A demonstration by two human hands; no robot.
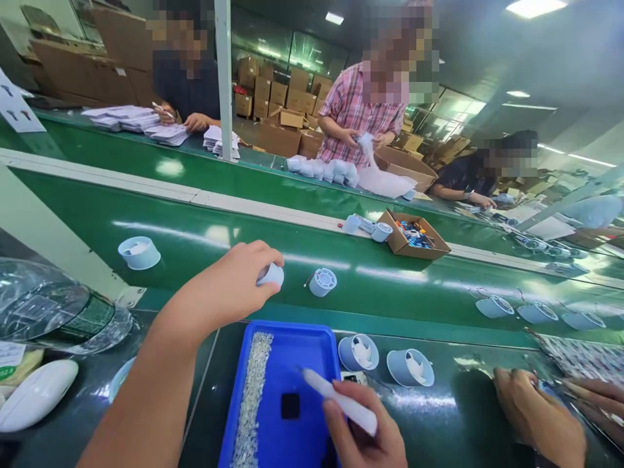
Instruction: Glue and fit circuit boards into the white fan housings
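Note:
Stretched over the green conveyor belt, my left hand (244,279) is closed around a small light-blue round housing (272,278), most of it hidden by the fingers. My right hand (365,422) grips a white pen-shaped tool (344,403), its thin tip over a blue tray (332,338). Along the tray's left side lies a strip of tiny clear-white pieces (253,390); a black square (290,405) is on its floor. Two light-blue cups with white fan blades (358,353) (410,368) stand right of the tray. Another light-blue housing (323,282) sits on the belt, right of my left hand.
A fan cup (139,253) and several more housings (494,307) sit on the belt. A cardboard box of small parts (419,237) stands on the ledge. A large plastic bottle (63,305) lies left. A co-worker's hands (541,409) are at right; people work across the belt.

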